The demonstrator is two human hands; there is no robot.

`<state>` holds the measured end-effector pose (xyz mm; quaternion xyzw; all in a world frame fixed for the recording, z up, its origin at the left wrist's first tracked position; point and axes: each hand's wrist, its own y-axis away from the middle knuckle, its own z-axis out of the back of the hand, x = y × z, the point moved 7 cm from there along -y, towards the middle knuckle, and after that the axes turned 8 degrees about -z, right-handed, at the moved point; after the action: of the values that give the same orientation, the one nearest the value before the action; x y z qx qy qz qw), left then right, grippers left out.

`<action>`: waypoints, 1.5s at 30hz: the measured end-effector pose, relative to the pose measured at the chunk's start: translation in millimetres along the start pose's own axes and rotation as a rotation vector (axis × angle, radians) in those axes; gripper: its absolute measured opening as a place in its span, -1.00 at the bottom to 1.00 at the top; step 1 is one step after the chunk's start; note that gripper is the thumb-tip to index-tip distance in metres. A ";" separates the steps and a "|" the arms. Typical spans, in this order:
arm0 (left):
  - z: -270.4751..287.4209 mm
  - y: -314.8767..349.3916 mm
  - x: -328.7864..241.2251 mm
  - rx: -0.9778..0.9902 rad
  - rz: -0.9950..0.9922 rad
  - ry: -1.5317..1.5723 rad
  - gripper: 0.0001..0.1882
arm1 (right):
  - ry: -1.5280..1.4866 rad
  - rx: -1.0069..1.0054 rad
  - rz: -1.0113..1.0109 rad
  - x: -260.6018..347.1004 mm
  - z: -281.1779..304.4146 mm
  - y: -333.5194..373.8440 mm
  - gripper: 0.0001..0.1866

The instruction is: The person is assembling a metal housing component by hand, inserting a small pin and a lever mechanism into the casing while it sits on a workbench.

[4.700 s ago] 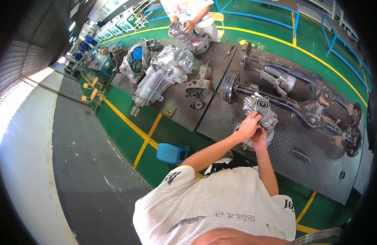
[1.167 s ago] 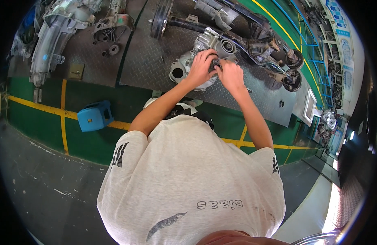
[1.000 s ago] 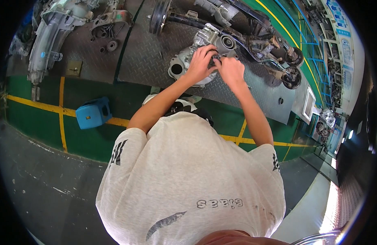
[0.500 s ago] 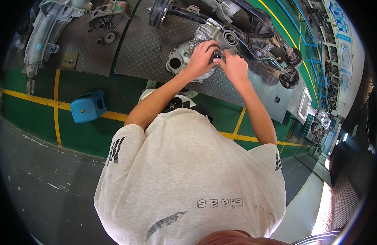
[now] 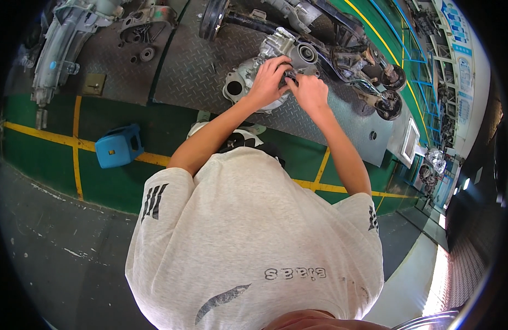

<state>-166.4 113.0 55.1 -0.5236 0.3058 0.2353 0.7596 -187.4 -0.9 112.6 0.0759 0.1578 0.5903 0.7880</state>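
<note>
A silvery cast-metal housing (image 5: 238, 73), possibly a gearbox casing, lies on the workbench in front of me, with round openings in its faces. My left hand (image 5: 268, 83) curves over its middle, fingers bent around a small dark part (image 5: 287, 77). From the other side my right hand (image 5: 310, 93) meets it, with fingers curled and the thumb pressed toward the same part. The fingers cover most of this part, so its kind does not show. Just beyond my hands, a ringed round opening (image 5: 307, 52) of the housing faces up.
Dark tread-plate tops the workbench (image 5: 182, 74). Beyond the housing lies an axle assembly with a drum (image 5: 214, 19) and linkage arms (image 5: 369, 60). Small rings and bolts (image 5: 147, 53) sit at far left, near a long metal casing (image 5: 61, 49). A blue stool (image 5: 117, 146) stands on the green floor.
My right hand has shifted slightly left and its fingers have curled in more closely. My left hand stays over the same spot on the housing, with only a slight movement.
</note>
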 end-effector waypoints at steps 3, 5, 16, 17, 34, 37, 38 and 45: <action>0.4 0.7 0.5 0.038 0.026 -0.040 -0.39 | -0.017 -0.067 0.049 2.1 12.0 5.8 -0.59; -0.2 -1.0 -1.8 0.031 0.014 -0.019 -0.39 | -0.076 -0.137 0.100 -1.6 2.1 4.6 -0.58; 0.2 -1.1 0.0 0.033 0.007 0.001 -0.42 | -0.152 -0.226 0.167 3.5 5.3 1.8 -0.63; 0.7 -0.6 0.2 0.026 0.003 -0.003 -0.43 | -0.128 -0.206 0.150 3.9 2.4 -0.9 -0.64; 7.1 -1.3 3.1 0.026 -0.060 0.022 -0.35 | -0.043 -0.097 0.173 6.8 1.0 -1.4 -0.63; 9.2 -2.7 -0.3 0.015 -0.062 0.037 -0.36 | -0.042 -0.086 0.099 3.0 -1.2 -5.9 -0.57; 10.2 -2.8 0.4 0.014 -0.057 0.041 -0.36 | -0.043 -0.053 0.061 1.5 -0.8 -6.0 -0.54; 9.2 -3.3 -1.6 0.045 -0.047 0.049 -0.33 | -0.041 -0.048 0.196 1.0 8.0 -3.9 -0.62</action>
<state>-163.3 120.4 60.8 -0.5189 0.3170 0.1976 0.7689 -180.9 -0.5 118.7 0.0842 0.1195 0.6664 0.7311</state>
